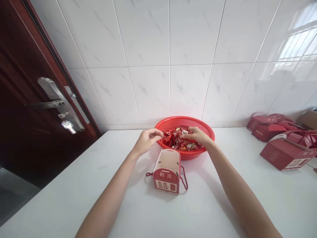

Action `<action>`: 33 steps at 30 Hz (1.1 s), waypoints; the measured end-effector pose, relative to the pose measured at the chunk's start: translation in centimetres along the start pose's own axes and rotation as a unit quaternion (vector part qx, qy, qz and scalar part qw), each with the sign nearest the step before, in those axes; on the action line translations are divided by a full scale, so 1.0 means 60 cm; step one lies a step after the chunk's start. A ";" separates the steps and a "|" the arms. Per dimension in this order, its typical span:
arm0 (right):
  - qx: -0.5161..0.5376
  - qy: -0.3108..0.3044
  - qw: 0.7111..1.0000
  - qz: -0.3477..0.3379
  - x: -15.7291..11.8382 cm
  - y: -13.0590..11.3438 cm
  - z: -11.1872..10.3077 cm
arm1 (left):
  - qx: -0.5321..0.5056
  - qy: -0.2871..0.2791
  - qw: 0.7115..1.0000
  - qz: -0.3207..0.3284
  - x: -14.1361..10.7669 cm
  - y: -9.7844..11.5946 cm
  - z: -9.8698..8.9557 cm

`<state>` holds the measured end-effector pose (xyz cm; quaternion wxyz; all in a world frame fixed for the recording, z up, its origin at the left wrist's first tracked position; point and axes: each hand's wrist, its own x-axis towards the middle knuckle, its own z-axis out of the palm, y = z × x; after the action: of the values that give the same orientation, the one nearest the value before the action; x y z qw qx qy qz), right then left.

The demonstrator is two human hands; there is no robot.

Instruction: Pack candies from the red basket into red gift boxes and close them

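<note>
A red plastic basket [210,132] with perforated sides stands near the wall, holding red-wrapped candies [177,143]. My right hand [198,136] reaches over its right side, thumb and fingers closed around a red candy packet with a white mark [185,132]. At the left rim is my left hand [148,142], its fingertips pinched together; whether anything small is between them cannot be made out. In front of the basket stands a small red gift box [166,175] with white printing. Its top is open, and dark red cords hang at both sides.
Several red gift boxes [284,155] stand at the right of the white table [119,198], beside a brown cardboard box [308,119]. A white tiled wall [151,92] rises behind. To the left is a dark red door [22,82] with a metal handle and keys.
</note>
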<state>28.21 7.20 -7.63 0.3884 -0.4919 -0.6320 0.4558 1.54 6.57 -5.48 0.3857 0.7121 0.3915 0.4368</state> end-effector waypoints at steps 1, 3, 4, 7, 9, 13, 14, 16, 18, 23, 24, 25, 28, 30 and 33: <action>0.018 -0.005 1.000 0.000 -0.003 -0.002 0.000 | -0.015 -0.002 1.000 0.000 0.007 -0.003 0.007; 0.036 -0.019 0.999 -0.001 -0.007 -0.006 0.003 | -0.035 -0.011 0.999 0.003 0.023 -0.009 0.024; 0.040 -0.024 0.999 -0.003 -0.008 -0.008 0.004 | -0.039 -0.019 0.999 0.004 0.031 -0.012 0.034; 0.027 -0.029 0.999 -0.006 -0.012 -0.010 0.008 | -0.048 -0.050 0.998 0.004 0.054 -0.022 0.065; 0.009 -0.031 0.999 -0.007 -0.014 -0.012 0.010 | -0.050 -0.066 0.997 0.004 0.064 -0.028 0.081; -0.010 -0.039 0.999 -0.012 -0.019 -0.016 0.013 | -0.058 -0.085 0.995 0.004 0.065 -0.035 0.092; -0.009 -0.045 0.999 -0.016 -0.019 -0.016 0.013 | -0.063 -0.082 0.995 0.004 0.063 -0.036 0.091; -0.002 -0.053 0.998 -0.024 -0.020 -0.015 0.012 | -0.076 -0.065 0.995 0.004 0.059 -0.039 0.087; 0.009 -0.049 0.998 -0.027 -0.020 -0.013 0.010 | -0.089 -0.046 0.995 0.002 0.057 -0.041 0.083; 0.070 -0.056 0.996 -0.004 -0.020 -0.008 0.005 | -0.106 -0.015 0.994 0.002 0.054 -0.044 0.083; 0.092 -0.063 0.994 -0.001 -0.020 -0.008 0.005 | -0.108 -0.009 0.994 0.003 0.054 -0.045 0.083; 0.114 -0.068 0.991 -0.001 -0.020 -0.007 0.005 | -0.109 -0.005 0.994 0.005 0.054 -0.046 0.084; 0.164 -0.068 0.984 0.003 -0.018 -0.006 0.007 | -0.112 0.003 0.994 0.008 0.055 -0.048 0.085; 0.180 -0.063 0.982 0.013 -0.016 -0.005 0.009 | -0.114 0.004 0.993 0.008 0.055 -0.050 0.085; 0.193 -0.066 0.979 0.011 -0.015 -0.005 0.010 | -0.117 0.006 0.993 0.010 0.055 -0.051 0.085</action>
<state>27.75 6.16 -7.58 0.4286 -0.3832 -0.5507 0.6051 6.58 9.67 -8.78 0.4598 0.6632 0.3328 0.4879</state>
